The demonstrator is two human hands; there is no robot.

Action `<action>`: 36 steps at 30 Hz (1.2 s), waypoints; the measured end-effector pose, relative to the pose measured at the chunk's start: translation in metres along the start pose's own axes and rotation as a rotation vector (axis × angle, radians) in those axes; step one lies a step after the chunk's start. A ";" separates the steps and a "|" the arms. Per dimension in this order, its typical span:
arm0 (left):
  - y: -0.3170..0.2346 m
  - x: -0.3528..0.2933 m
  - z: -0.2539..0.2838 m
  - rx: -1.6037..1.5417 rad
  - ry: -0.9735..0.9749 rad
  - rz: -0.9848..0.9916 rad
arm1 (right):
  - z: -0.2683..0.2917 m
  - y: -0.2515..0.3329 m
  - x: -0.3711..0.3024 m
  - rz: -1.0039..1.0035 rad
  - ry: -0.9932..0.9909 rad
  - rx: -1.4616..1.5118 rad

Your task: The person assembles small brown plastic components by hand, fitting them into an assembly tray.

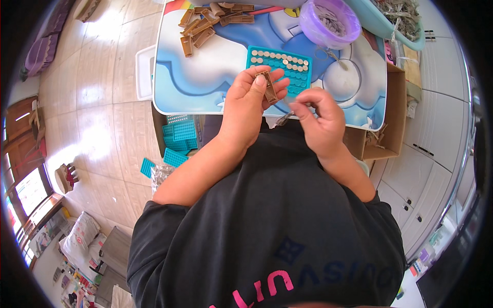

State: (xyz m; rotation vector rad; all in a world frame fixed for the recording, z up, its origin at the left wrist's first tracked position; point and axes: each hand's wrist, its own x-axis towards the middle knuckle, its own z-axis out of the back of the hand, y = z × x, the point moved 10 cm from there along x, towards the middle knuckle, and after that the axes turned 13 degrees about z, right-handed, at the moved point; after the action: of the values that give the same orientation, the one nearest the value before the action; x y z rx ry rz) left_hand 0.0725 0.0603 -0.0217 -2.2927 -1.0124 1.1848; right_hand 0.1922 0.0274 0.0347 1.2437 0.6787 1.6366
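Observation:
My left hand (243,102) is closed around a brown hollow plastic casing (270,94), its thumb on the top end and its open side facing up. To the right, my right hand (324,119) has thumb and forefinger pinched together. A small bundle of dark grey strands (283,119), perhaps wires, extends from those fingertips toward the table's front edge. Just beyond my hands lies a teal tray (307,79) with rows of round pockets, several filled with silver discs (285,61). My left fingers overlap its near left corner.
Several brown casings (204,37) are heaped at the table's far left. A purple tub (303,20) with grey bits stands far right, beside a light blue basin (418,41). Cardboard box (398,97) sits right of the table. More teal trays (184,131) lie below its left edge.

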 end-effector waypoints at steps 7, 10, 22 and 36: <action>0.003 -0.002 -0.006 0.021 0.067 -0.018 | -0.005 -0.002 0.004 -0.013 0.126 -0.139; -0.001 -0.003 -0.009 0.046 0.076 -0.044 | -0.008 0.028 0.011 0.263 0.165 -0.396; 0.000 -0.004 -0.007 0.029 0.076 -0.029 | -0.008 0.017 0.006 0.097 0.048 -0.149; 0.006 -0.002 -0.003 0.034 0.046 0.051 | -0.022 0.021 0.008 0.215 0.147 -0.190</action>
State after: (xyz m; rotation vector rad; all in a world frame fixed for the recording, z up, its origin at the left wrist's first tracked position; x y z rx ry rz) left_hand 0.0764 0.0543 -0.0225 -2.3217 -0.9156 1.1546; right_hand 0.1642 0.0286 0.0484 1.0961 0.4765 1.9365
